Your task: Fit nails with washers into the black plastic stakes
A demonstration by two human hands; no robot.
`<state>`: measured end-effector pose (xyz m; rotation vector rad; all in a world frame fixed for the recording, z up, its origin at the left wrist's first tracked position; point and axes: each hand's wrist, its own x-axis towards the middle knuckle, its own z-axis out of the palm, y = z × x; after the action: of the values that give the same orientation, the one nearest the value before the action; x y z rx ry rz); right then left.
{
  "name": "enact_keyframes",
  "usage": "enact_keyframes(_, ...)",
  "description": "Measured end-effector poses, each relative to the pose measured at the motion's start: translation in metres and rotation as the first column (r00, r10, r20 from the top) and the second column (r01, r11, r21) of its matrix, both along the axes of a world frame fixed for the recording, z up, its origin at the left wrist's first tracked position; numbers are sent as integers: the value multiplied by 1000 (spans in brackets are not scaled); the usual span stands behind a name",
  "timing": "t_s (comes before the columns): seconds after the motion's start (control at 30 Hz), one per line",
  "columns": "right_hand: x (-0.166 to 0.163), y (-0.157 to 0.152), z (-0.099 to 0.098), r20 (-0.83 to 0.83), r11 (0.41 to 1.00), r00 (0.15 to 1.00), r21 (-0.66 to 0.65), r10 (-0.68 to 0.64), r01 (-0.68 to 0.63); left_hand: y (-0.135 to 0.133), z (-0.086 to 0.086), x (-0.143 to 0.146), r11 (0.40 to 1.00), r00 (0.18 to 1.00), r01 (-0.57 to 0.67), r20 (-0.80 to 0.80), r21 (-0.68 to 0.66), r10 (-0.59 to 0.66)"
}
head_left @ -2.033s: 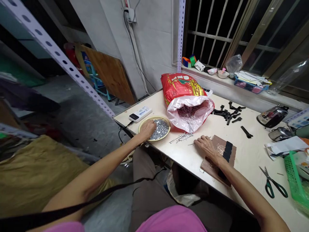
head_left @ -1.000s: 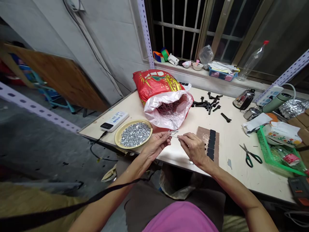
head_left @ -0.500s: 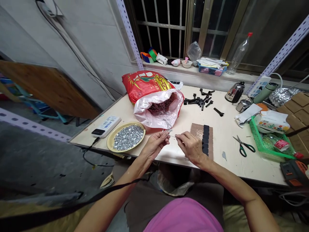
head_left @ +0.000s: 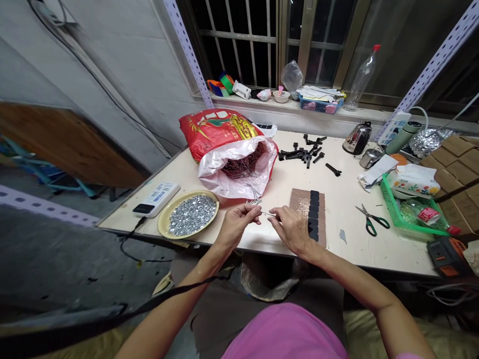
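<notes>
Barred windows and a cluttered sill ran behind your cream-topped workbench (head_left: 344, 259), and you sat at its near edge. Your left hand (head_left: 236, 225) was raised just above the tabletop, its thumb and fingertips pressed together on a small bunch of thin metal pins (head_left: 254, 202). Your right hand (head_left: 290, 229) was just beside it, its thumb and forefinger closed on a single pin (head_left: 269, 214). That pin ran toward your left hand, though you could not tell from this view whether it touched the bunch.

Nearest your left hand lay a round yellow plate (head_left: 163, 230) heaped with small silver discs (head_left: 192, 215), and a white power bank (head_left: 157, 198) sat beyond it. Straight ahead, a white plastic bag (head_left: 220, 179) lay open against a red woven sack (head_left: 213, 134), with a mass of dark pins (head_left: 243, 167) inside. Just past your right hand was a brown board (head_left: 299, 209) with a column of black strips (head_left: 314, 214) along it. Black plastic parts (head_left: 299, 155) were scattered farther up the bench, and green-handled scissors (head_left: 372, 222) lay to your right, near a green plastic basket (head_left: 396, 209).
</notes>
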<state>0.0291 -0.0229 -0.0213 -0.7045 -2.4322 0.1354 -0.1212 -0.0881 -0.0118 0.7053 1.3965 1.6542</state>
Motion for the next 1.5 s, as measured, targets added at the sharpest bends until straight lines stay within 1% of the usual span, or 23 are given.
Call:
enact_keyframes(0.1,0,2,-3,20,996,1000,86,-17,15,1,-1,1,1000,1000,20,-1,-7,-20)
enact_keyframes(0.17,0,3,-5,37,996,999,83,-24,21,0,-2,2,1000,999,30,-23,-10,-30)
enact_keyframes(0.27,0,5,-7,69,999,998,-48,-13,17,1,-2,3,999,996,31,-79,-17,-33)
enact_keyframes(0.33,1,6,-7,57,990,998,-144,11,-3,2,-1,3,999,994,35,-98,-29,-38)
enact_keyframes(0.37,2,7,-7,41,986,999,-164,26,-19,2,-1,3,999,994,40,-97,-36,-44)
enact_keyframes(0.4,3,8,-7,25,987,999,-158,38,-34,3,-1,3,998,995,47,-91,-43,-51)
enact_keyframes(0.5,6,9,-8,22,998,999,-59,37,-36,6,-1,4,995,994,77,-70,-62,-81)
enact_keyframes(0.57,8,11,-10,37,998,999,-63,12,-10,8,-2,5,993,993,91,-66,-71,-95)
enact_keyframes(0.63,10,12,-10,26,980,999,-199,24,-18,10,-3,7,993,993,92,-74,-75,-97)
enact_keyframes(0.7,13,15,-8,-12,921,998,-385,66,-66,12,-5,10,992,991,96,-90,-83,-103)
enact_keyframes(0.77,18,19,-6,-57,868,994,-484,98,-113,14,-6,12,987,987,124,-90,-102,-133)
enact_keyframes(0.8,21,22,-5,-74,865,993,-488,97,-120,16,-7,14,983,985,146,-73,-113,-155)
enact_keyframes(0.9,35,33,-5,-89,899,994,-427,61,-93,20,-11,17,971,978,210,21,-114,-209)
enact_keyframes(0.97,47,43,-8,-93,912,995,-404,35,-70,23,-16,17,970,975,221,49,-105,-217)
enact_keyframes(1.03,62,58,-13,-89,924,996,-382,-7,-28,26,-26,18,967,973,225,-26,-121,-229)
enact_keyframes(1.07,71,66,-15,-75,930,997,-367,-35,5,27,-33,18,962,962,234,-112,-138,-250)
enact_keyframes(1.1,79,75,-18,-47,936,997,-349,-65,44,29,-41,20,956,932,250,-228,-154,-281)
enact_keyframes(1.13,87,84,-20,-4,942,996,-325,-92,86,30,-50,22,947,877,274,-360,-169,-318)
enact_keyframes(1.2,101,103,-24,102,952,987,-269,-124,148,32,-70,30,927,698,325,-614,-188,-369)
enact_keyframes(1.27,111,123,-26,191,962,972,-205,-139,178,33,-89,40,902,504,382,-772,-203,-388)
enact_keyframes(1.33,114,144,-28,244,974,961,-150,-131,171,33,-105,51,875,324,429,-867,-223,-379)
enact_keyframes(1.4,113,162,-30,269,982,956,-115,-117,153,33,-116,60,865,187,450,-924,-220,-332)
enact_keyframes(1.5,113,168,-38,290,991,953,-73,-89,114,33,-121,64,869,74,452,-963,-199,-259)
